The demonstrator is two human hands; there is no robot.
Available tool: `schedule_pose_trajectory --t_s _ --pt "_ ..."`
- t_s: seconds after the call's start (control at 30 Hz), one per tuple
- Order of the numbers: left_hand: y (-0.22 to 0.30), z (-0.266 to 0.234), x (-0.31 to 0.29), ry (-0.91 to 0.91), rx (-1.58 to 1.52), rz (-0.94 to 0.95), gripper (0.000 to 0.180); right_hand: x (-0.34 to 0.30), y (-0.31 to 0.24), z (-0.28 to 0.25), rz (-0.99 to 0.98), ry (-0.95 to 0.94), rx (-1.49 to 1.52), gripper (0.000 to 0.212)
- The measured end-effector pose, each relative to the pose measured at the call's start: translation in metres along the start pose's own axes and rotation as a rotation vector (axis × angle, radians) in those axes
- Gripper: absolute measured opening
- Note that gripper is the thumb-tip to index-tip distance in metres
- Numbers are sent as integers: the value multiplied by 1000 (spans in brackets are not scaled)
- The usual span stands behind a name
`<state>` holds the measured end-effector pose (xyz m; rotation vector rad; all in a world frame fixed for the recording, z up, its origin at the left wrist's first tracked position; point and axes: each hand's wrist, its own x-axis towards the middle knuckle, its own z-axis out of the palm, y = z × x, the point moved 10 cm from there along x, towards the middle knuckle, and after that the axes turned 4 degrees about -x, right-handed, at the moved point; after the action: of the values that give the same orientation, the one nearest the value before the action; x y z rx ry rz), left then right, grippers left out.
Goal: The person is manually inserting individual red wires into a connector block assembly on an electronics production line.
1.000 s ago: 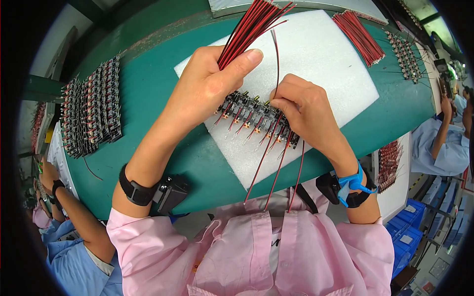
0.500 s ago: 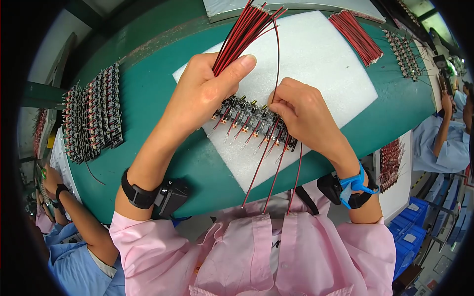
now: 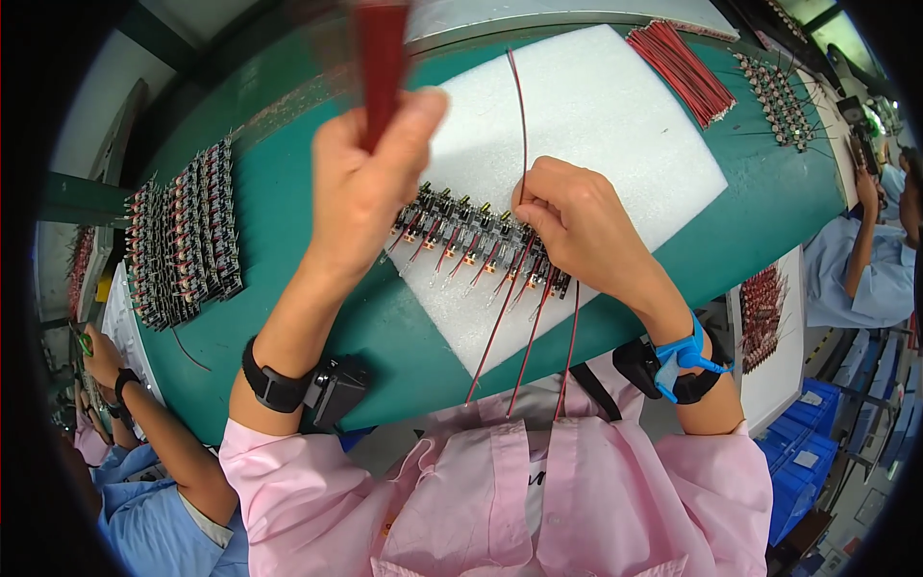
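My left hand (image 3: 370,183) is closed around a bundle of red and black wires (image 3: 381,72), which is smeared by motion. Between thumb and fingers, my right hand (image 3: 567,212) pinches one red-black wire (image 3: 520,106) that stretches up and away over the white foam sheet (image 3: 615,125). Right below that pinch lies a row of small circuit boards (image 3: 471,226) on the foam, side by side, with short leads along its near edge. Several long wires (image 3: 525,358) trail from the row's right part toward me. My right fingers hide the wire's lower end.
Stacked rows of boards (image 3: 187,231) stand on the green table (image 3: 288,173) at left. Another red wire bundle (image 3: 681,72) and more boards (image 3: 774,101) lie at the far right. Blue bins (image 3: 803,452) are below right. A co-worker's arm (image 3: 154,413) shows at left.
My left hand has moved left and slightly up with the wire bundle, away from the single wire. My right hand keeps its pinch, shifted slightly left. The foam and board row appear slightly further left.
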<state>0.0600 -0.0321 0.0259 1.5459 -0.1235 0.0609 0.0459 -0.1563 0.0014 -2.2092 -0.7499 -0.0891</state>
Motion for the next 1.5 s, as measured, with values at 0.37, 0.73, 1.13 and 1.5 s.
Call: schedule_pose_trajectory --t_s 0.37,0.73,1.13,1.5 --pt "60 44 -31 -673 518 473 17 1 -2 1 -64 13 15 4" --pt "8 64 -72 -1064 992 316 10 0 -1 0 -56 0 -2 5" --pt "2 60 -70 -1051 1039 305 10 2 -5 2 -67 -16 -78 5" --pt "3 60 -70 -1051 1046 303 17 1 1 1 -22 8 -30 8"
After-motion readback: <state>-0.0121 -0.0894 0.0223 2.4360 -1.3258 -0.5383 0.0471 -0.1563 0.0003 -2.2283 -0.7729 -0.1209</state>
